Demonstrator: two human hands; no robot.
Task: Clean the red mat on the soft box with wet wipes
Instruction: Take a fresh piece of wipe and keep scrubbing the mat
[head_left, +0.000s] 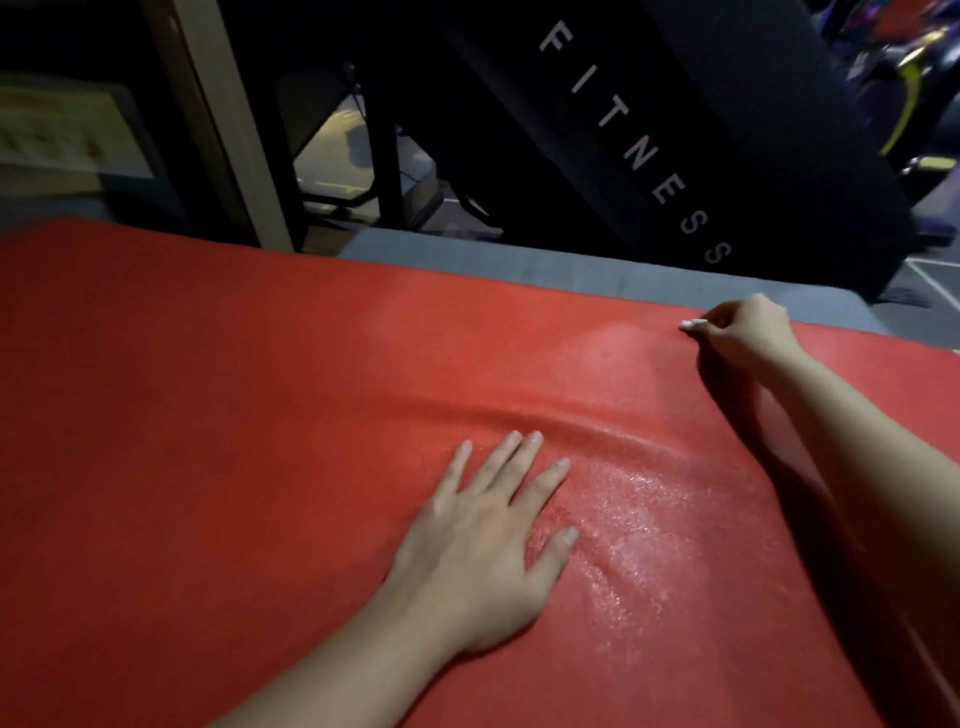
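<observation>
Palm down, the left hand (488, 540) lies flat on the red mat (208, 389), its fingers straight and spread, holding nothing, pressing on the sheet near the middle of the view. The right hand (748, 332) is stretched well away from it, out by the far right edge of the mat, with its fingers curled and pinching a small white wipe (693, 326). The tip of the wipe pokes out to the left of the knuckles and touches the mat's surface. The two hands are well apart, and the bare right forearm runs back along the right side of the mat. Just beside the left hand's fingertips a low ridge (597, 431) rises in the mat and curves off to the right. To the right of the left thumb a wet patch (639, 525) glistens, and a paler, duller streak shows nearer the wipe. The mat is spread over the grey soft box (519, 260) and covers most of its top; a strip of the grey top shows bare along the far side. Beyond the box stands a black panel (727, 130) lettered FITNESS in white, tilted in the view, with a pale post (228, 130) to its left, all of it dim and blurred
</observation>
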